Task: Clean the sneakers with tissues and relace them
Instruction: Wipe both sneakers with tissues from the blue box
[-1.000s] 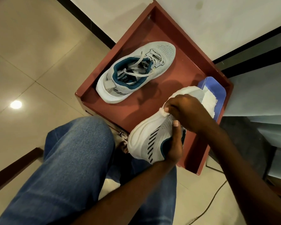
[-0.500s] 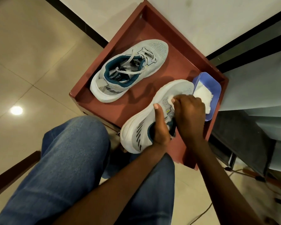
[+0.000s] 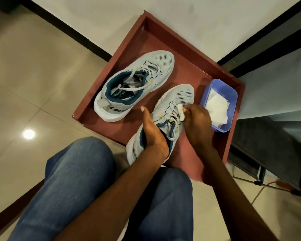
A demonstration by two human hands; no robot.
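At the centre of the frame the grey knit sneaker with teal collar lining and white sole (image 3: 165, 117) lies upright on the reddish-brown wooden tray (image 3: 189, 66), its long axis running from the heel at lower centre up and to the right toward the perforated toe. The left hand (image 3: 152, 134) is wrapped over the collar and heel end, thumb stretched up along the near side, pinning the shoe in place. The right hand (image 3: 197, 124) is bunched around a small wad of white tissue (image 3: 181, 111), pressed against the laces on the shoe's right flank. That hand is nearer the toe, so wiping further would likely run along the axis toward upper right. Just right of it sits the blue plastic tub of folded white tissues (image 3: 219, 105), within easy reach for a fresh piece. The second matching grey sneaker (image 3: 134, 87) rests untouched in the tray's upper left, loosely laced, roughly parallel to the first.
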